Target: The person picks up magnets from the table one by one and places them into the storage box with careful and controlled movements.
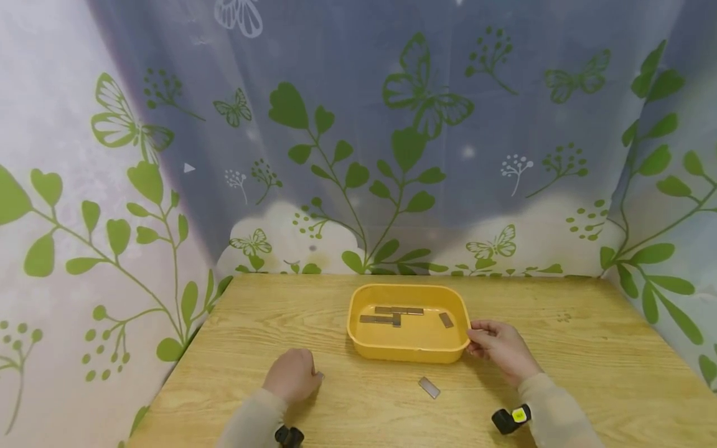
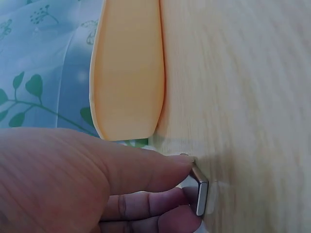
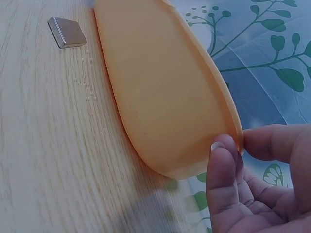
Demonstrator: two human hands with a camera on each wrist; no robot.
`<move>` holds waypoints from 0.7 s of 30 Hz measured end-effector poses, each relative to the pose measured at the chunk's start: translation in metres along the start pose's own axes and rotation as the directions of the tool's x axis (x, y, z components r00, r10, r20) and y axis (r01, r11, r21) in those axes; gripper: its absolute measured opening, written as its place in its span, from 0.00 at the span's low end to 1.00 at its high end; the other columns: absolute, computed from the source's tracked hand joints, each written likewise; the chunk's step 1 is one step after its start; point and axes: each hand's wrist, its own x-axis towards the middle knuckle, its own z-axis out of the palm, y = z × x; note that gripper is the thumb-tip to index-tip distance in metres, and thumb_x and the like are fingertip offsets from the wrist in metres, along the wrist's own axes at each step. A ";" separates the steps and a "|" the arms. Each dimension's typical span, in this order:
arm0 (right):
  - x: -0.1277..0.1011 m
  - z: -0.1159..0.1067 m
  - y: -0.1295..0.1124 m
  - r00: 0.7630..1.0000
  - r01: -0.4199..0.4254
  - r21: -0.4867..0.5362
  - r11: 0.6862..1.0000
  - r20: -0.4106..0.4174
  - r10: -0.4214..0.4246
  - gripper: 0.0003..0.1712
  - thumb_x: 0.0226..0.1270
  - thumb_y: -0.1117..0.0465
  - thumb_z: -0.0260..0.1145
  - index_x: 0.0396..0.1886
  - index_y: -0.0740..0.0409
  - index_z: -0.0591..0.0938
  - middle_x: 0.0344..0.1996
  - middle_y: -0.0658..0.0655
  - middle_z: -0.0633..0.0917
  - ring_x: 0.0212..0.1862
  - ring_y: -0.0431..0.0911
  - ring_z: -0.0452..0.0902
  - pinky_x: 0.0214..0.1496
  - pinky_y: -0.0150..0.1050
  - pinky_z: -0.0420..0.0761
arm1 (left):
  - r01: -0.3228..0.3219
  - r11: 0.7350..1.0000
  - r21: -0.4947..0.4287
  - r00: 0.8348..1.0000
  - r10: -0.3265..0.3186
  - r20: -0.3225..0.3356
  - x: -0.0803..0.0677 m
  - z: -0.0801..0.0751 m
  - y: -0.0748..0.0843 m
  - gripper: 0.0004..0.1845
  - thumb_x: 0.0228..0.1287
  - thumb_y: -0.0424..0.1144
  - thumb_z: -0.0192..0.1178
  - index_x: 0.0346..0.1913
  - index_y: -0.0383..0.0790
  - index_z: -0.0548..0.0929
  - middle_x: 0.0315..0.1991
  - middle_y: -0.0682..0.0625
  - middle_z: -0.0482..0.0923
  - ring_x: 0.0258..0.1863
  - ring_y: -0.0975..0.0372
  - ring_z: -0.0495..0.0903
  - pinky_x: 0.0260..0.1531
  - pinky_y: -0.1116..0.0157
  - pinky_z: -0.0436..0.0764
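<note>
A yellow plastic tub [image 1: 406,353] stands on the wooden table, with several small flat metal blocks lying on its floor. Two rows of these blocks [image 1: 399,310] are toward its left and middle, and a single one [image 1: 445,320] lies apart at the right. My right hand [image 1: 504,351] pinches the tub's right rim between thumb and fingers. Left of the tub, my left hand [image 1: 292,375] holds a shiny metal block [image 2: 202,198] between thumb and fingers, close to the tabletop. Another metal block [image 1: 429,387] lies on the table in front of the tub.
The light wooden tabletop [image 1: 269,311] extends to both sides of the tub. Behind it and along both sides hangs a curtain [image 1: 347,205] printed with green leaves and butterflies. Each wrist carries a small black camera [image 1: 506,420].
</note>
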 end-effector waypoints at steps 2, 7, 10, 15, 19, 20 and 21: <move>0.000 0.000 0.000 1.000 -0.002 0.005 1.000 0.000 0.002 0.23 0.72 0.63 0.58 0.59 0.76 0.69 0.38 0.60 0.80 0.36 0.45 0.79 0.38 0.36 0.81 | 0.011 1.000 -0.004 1.000 -0.011 -0.004 0.003 -0.001 0.000 0.13 0.56 0.38 0.67 0.18 0.42 0.77 0.18 0.55 0.73 0.17 0.64 0.70 0.20 0.65 0.73; 0.001 0.000 0.000 1.000 -0.001 0.012 1.000 -0.003 0.001 0.23 0.72 0.64 0.57 0.59 0.77 0.68 0.38 0.61 0.80 0.35 0.44 0.79 0.37 0.35 0.82 | 0.017 1.000 -0.014 0.999 -0.017 -0.027 0.011 0.001 -0.004 0.13 0.57 0.39 0.68 0.19 0.43 0.78 0.18 0.55 0.73 0.18 0.64 0.70 0.21 0.64 0.74; 0.001 0.000 0.000 1.000 -0.002 0.008 1.000 -0.003 0.002 0.23 0.72 0.65 0.57 0.59 0.78 0.68 0.38 0.62 0.80 0.35 0.44 0.79 0.37 0.35 0.82 | 0.025 1.000 -0.012 0.998 -0.025 -0.049 0.016 0.002 -0.005 0.14 0.57 0.40 0.68 0.18 0.43 0.78 0.18 0.56 0.73 0.17 0.64 0.70 0.21 0.64 0.75; 0.002 0.000 0.001 1.000 -0.008 0.007 1.000 -0.001 0.008 0.23 0.72 0.64 0.57 0.59 0.77 0.68 0.39 0.63 0.80 0.36 0.44 0.78 0.38 0.36 0.82 | 0.043 0.999 0.003 0.994 -0.043 -0.099 0.023 0.002 -0.007 0.15 0.58 0.41 0.68 0.18 0.43 0.78 0.19 0.55 0.74 0.18 0.64 0.70 0.21 0.63 0.74; 0.002 0.000 0.001 1.000 -0.011 0.011 1.000 0.002 0.011 0.23 0.72 0.64 0.58 0.59 0.77 0.68 0.40 0.63 0.80 0.36 0.45 0.78 0.38 0.36 0.82 | 0.068 0.998 0.000 0.990 -0.067 -0.121 0.028 0.004 -0.010 0.14 0.59 0.42 0.68 0.19 0.43 0.78 0.20 0.55 0.75 0.19 0.63 0.70 0.21 0.63 0.74; 0.002 0.000 0.001 1.000 -0.012 0.013 1.000 0.004 0.012 0.24 0.72 0.64 0.58 0.59 0.77 0.68 0.40 0.63 0.80 0.36 0.45 0.78 0.38 0.36 0.82 | 0.071 0.997 -0.004 0.990 -0.071 -0.125 0.029 0.004 -0.011 0.14 0.59 0.42 0.67 0.20 0.43 0.78 0.20 0.55 0.75 0.19 0.63 0.70 0.21 0.63 0.74; 0.002 0.000 0.001 1.000 -0.013 0.014 1.000 0.006 0.013 0.24 0.72 0.63 0.58 0.59 0.77 0.68 0.40 0.63 0.80 0.37 0.45 0.78 0.38 0.36 0.82 | 0.073 0.997 -0.008 0.989 -0.073 -0.130 0.029 0.005 -0.012 0.13 0.59 0.42 0.67 0.21 0.43 0.78 0.21 0.55 0.74 0.20 0.63 0.70 0.22 0.63 0.73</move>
